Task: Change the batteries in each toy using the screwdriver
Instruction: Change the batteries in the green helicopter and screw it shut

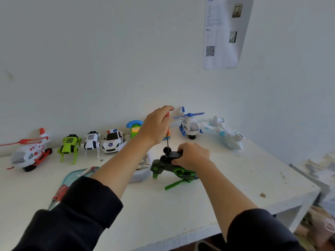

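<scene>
1. Head view: a dark green and grey toy helicopter (168,167) is seen turned over on the white table (235,178), its black wheels up and bright green rotor blades against the tabletop, near the table's middle.
2. The toy is gripped at its underside by the right hand (192,155), whose fingers are curled round a black part.
3. A screwdriver (168,134) with a red handle is held upright in the closed left hand (157,126), its thin dark shaft pointing down to the toy's underside.
4. Just left of the toy, a pale tray (141,175) is partly hidden by the left forearm; white cylindrical items, probably batteries, are seen in it.
5. A teal tray (72,175) lies further left, with batteries (88,171) at its far edge and red ones (60,192) at its near edge.
6. Other toys are lined up along the wall.
</scene>
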